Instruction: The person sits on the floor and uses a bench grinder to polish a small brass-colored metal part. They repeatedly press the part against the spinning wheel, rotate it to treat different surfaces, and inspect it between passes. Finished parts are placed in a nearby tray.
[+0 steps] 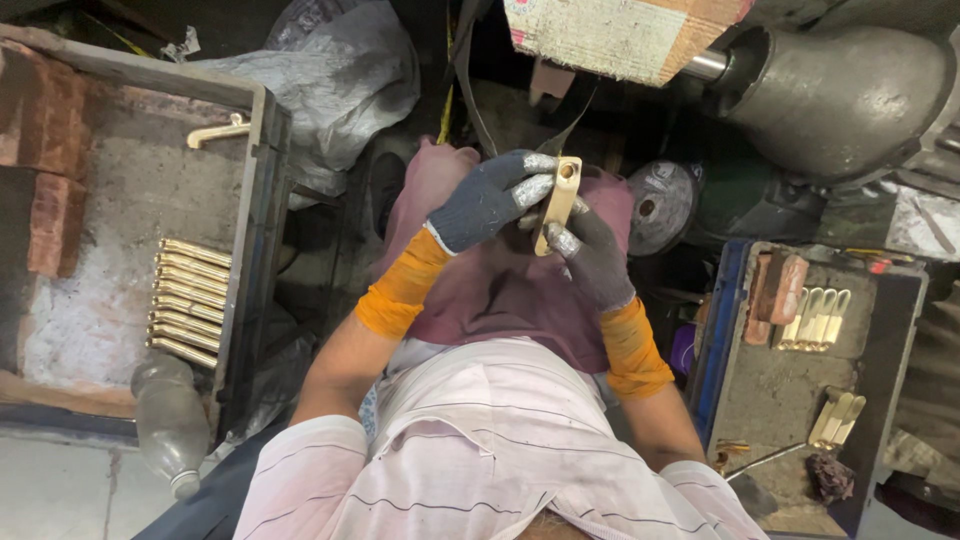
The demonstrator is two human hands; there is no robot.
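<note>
Over the lap: brass piece (pixel 557 204), upright, pinched between both gloved hands. Left hand (pixel 487 200) grips its upper side; right hand (pixel 592 255) its lower end.

Both gloved hands (pixel 487 200) (pixel 592 255) raised, fingers (pixel 535 185) curled

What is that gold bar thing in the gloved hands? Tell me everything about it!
The bar is a flat, narrow piece of shiny yellow metal, like brass, with a round hole near its top end. It stands almost upright, tilted slightly, above the person's lap. The left hand in a dark glove grips its upper part, and the right hand holds its lower end. Its back is hidden.
</note>
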